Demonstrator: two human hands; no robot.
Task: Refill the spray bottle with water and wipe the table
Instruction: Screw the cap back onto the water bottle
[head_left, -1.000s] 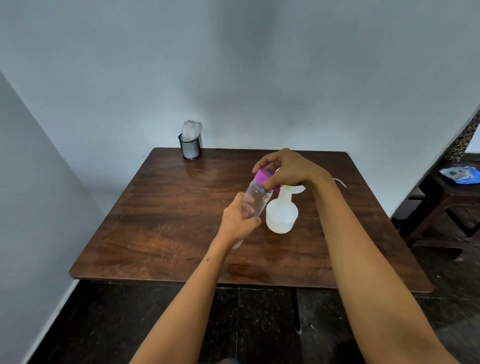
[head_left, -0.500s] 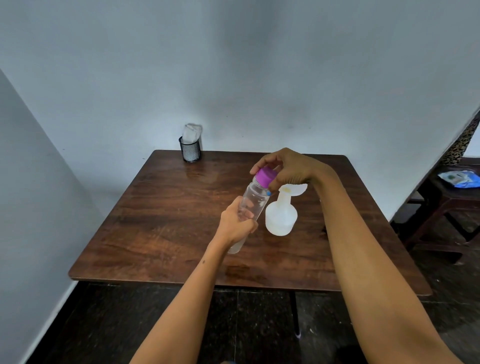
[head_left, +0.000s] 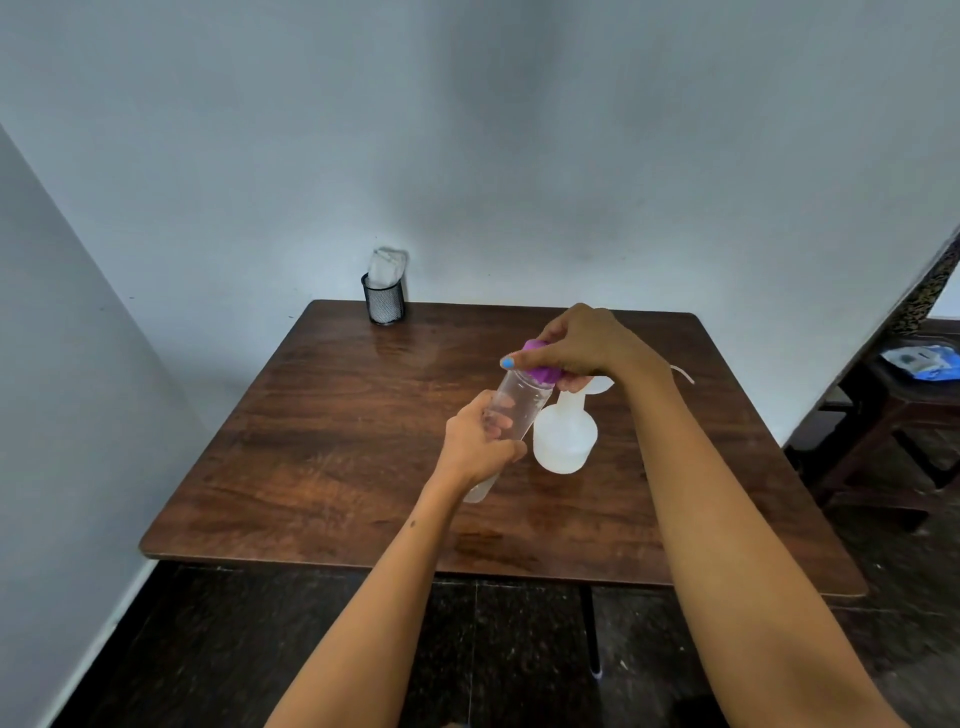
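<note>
- Right hand (head_left: 582, 343) fingers curl over the purple cap (head_left: 540, 370), pinching it at the clear bottle (head_left: 511, 410)'s mouth.
- Left hand (head_left: 480, 444) wraps the clear bottle's body, tilted above the table (head_left: 322, 441).
- Spray bottle (head_left: 565, 436) stands just right of the clear bottle, apparently open.
- Judging so: uncapping underway; pouring and wiping remain.

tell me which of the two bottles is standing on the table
The white translucent spray bottle stands on the table, untouched. The clear bottle with the purple cap is held tilted in both hands.
</note>
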